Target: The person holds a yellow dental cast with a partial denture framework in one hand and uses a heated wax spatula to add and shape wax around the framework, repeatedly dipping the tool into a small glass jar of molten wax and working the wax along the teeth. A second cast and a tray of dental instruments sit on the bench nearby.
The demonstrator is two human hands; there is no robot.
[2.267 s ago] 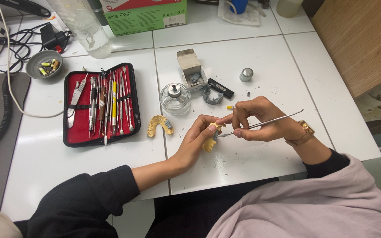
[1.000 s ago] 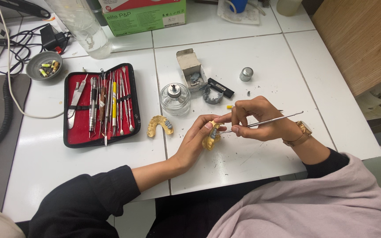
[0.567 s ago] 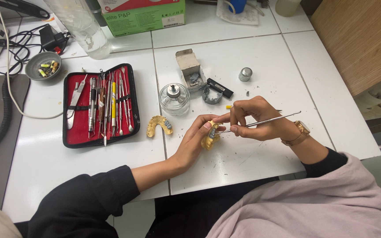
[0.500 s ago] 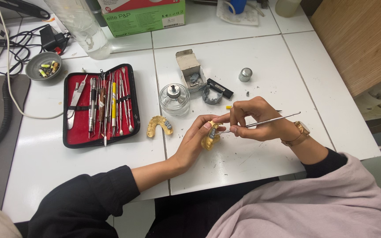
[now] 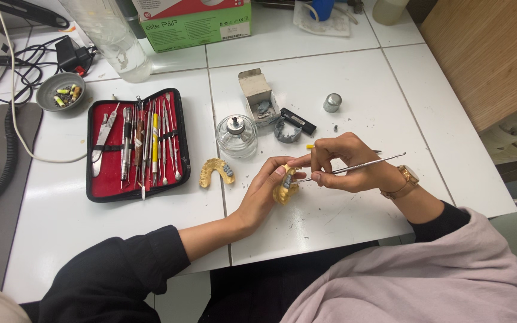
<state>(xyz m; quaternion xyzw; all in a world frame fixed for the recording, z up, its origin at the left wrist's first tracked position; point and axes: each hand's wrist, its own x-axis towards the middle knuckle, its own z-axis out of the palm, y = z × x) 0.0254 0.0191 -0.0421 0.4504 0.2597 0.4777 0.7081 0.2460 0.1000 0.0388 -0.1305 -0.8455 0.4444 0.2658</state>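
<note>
My left hand (image 5: 265, 191) grips a yellow dental cast (image 5: 285, 189) with grey teeth, just above the white tiled table (image 5: 342, 78). My right hand (image 5: 343, 162) pinches a thin metal instrument (image 5: 366, 164), its tip touching the cast near my left thumb. A gold watch (image 5: 403, 181) sits on my right wrist. A second yellow arch-shaped cast (image 5: 215, 171) lies on the table to the left of my left hand.
An open red instrument case (image 5: 137, 143) with several metal tools lies at the left. A glass spirit lamp (image 5: 236, 135), small cardboard box (image 5: 257, 93), black clip (image 5: 297, 121) and metal cap (image 5: 332, 102) stand behind my hands. Cables, a small bowl (image 5: 60, 91) and a green box (image 5: 194, 21) sit farther back.
My hands have stayed in nearly the same spot; the cast has been lifted and turned slightly while the instrument tip works at it.
</note>
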